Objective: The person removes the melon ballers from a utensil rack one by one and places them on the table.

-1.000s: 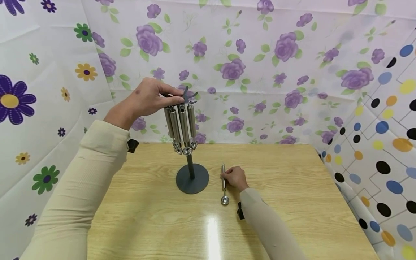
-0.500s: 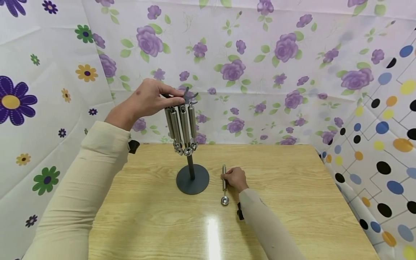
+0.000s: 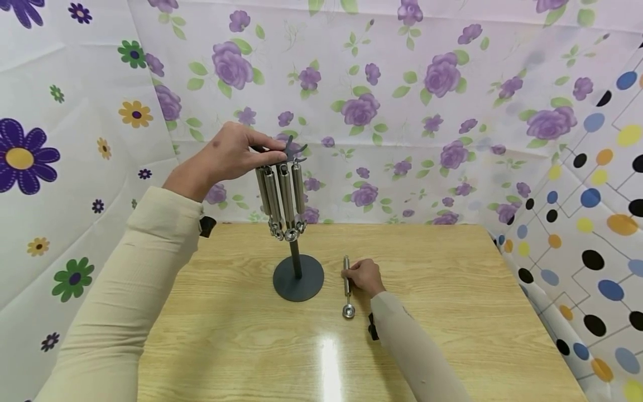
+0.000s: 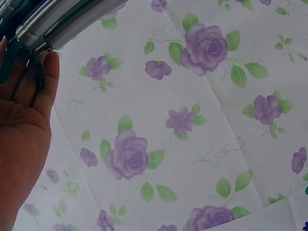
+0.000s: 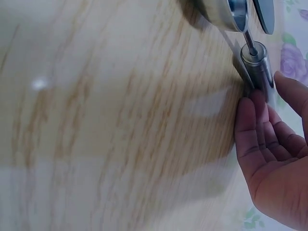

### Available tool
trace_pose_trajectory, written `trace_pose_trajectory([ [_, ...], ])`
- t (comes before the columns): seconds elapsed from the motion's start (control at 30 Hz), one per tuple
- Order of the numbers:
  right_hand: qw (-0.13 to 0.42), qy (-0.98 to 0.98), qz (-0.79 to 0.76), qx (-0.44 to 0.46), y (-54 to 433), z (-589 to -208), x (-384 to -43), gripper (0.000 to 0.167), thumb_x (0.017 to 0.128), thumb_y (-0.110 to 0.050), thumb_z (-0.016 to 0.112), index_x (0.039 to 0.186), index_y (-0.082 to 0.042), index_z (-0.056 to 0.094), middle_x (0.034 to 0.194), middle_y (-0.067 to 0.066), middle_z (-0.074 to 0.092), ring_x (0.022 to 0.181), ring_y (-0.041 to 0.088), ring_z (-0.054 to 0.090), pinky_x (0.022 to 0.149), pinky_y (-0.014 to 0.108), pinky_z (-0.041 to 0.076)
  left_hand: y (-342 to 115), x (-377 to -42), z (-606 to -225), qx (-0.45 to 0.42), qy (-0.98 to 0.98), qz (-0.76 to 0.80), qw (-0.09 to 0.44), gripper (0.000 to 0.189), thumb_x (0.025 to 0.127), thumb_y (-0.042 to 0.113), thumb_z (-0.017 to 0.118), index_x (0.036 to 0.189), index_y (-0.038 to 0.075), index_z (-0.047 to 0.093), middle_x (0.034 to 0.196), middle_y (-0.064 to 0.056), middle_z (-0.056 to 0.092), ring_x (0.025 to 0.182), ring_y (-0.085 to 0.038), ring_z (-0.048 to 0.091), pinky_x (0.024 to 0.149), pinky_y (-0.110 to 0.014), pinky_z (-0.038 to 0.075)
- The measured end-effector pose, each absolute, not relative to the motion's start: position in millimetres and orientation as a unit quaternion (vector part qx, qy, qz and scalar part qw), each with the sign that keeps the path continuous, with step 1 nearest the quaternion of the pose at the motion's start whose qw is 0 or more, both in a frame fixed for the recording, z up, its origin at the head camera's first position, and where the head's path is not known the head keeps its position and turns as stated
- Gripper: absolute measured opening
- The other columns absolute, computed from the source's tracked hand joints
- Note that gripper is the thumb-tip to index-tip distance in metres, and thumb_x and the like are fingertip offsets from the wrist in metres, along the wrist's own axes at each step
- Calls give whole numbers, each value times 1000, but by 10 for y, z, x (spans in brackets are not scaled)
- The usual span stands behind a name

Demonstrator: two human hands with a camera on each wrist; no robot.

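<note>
A dark metal stand (image 3: 295,262) with curved hooks at its top rises from a round base. Several steel melon ballers (image 3: 286,195) hang from those hooks, bowls downward. With thumb and fingers my left hand (image 3: 236,151) grips the hooked top; in the left wrist view dark hooks (image 4: 38,72) lie against the fingers. Right of the base, another steel melon baller (image 3: 348,279) lies on the table, its small round bowl toward me. My right hand (image 3: 368,276) pinches its handle, and the right wrist view shows the fingers beside the cylindrical handle (image 5: 257,65).
The wooden table (image 3: 427,335) carries the stand and the loose melon baller. Floral cloth (image 3: 382,84) hangs behind it, with patterned sheets on the left and a dotted sheet (image 3: 593,223) at the right edge. A light reflection shines on the tabletop near the front.
Almost nothing differs: both hands keep their places on the stand and the melon baller. The whole head view has shifted very slightly.
</note>
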State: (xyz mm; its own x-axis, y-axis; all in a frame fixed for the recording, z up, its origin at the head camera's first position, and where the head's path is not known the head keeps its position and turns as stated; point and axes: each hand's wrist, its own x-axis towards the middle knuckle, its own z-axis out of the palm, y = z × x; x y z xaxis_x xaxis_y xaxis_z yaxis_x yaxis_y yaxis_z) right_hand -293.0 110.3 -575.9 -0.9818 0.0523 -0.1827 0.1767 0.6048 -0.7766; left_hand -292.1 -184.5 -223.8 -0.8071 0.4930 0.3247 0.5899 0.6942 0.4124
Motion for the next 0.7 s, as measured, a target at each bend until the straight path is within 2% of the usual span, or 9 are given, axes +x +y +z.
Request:
trace_pose_trajectory([
  [0.07,73,894,-437,66,1127,-5711,-2903,21,88,-21,79,82,-1,77,70,6,70,60,14,61,53,24,46,-1832,-2922,-2234,-301,-915,-252,92,27,97,26,69,120,12,75,119,-13,70,92,-24,69,66,-30,41],
  [0.17,75,893,-439,70,1179,-5575,-2869,23,92,-22,76,87,0,76,77,12,71,66,23,66,55,25,47,-1819,-2923,-2223,-308,-915,-244,88,27,97,27,69,120,13,76,118,-12,71,70,-19,61,60,-28,37],
  [0.27,68,892,-445,47,1256,-5396,-2886,26,94,-22,73,94,4,75,84,19,72,76,34,70,58,29,50,-1816,-2917,-2201,-304,-918,-238,88,27,97,28,69,119,14,76,117,-12,71,68,-18,59,59,-28,37],
  [0.33,59,894,-444,30,1307,-5280,-2918,28,95,-24,73,95,5,75,84,20,72,79,36,71,57,29,51,-1819,-2911,-2186,-299,-921,-236,86,27,97,29,69,120,15,76,118,-12,71,69,-17,60,59,-29,37],
  [0.4,51,896,-440,12,1351,-5156,-2942,30,95,-24,72,97,5,75,83,19,72,79,36,71,58,30,52,-1818,-2906,-2171,-295,-922,-234,87,28,97,30,69,120,15,76,118,-12,71,69,-16,59,58,-28,37],
  [0.5,35,899,-437,-7,1373,-4970,-2959,30,96,-26,71,98,4,76,82,17,73,73,29,70,57,29,52,-1820,-2910,-2165,-297,-922,-228,94,28,97,29,69,120,14,76,114,-13,72,53,-14,43,54,-28,32],
  [0.6,22,900,-433,-31,1350,-4797,-2963,29,96,-27,71,99,1,77,84,16,73,69,21,69,59,31,53,-1823,-2913,-2169,-296,-923,-222,102,28,98,29,69,120,13,76,108,-13,74,48,-11,31,52,-29,30],
  [0.7,9,900,-433,-56,1286,-4646,-2967,28,96,-29,71,98,-2,77,85,13,73,71,21,69,59,32,53,-1823,-2915,-2174,-289,-926,-220,105,28,98,29,68,119,13,76,98,-14,75,47,-10,29,51,-28,30],
])
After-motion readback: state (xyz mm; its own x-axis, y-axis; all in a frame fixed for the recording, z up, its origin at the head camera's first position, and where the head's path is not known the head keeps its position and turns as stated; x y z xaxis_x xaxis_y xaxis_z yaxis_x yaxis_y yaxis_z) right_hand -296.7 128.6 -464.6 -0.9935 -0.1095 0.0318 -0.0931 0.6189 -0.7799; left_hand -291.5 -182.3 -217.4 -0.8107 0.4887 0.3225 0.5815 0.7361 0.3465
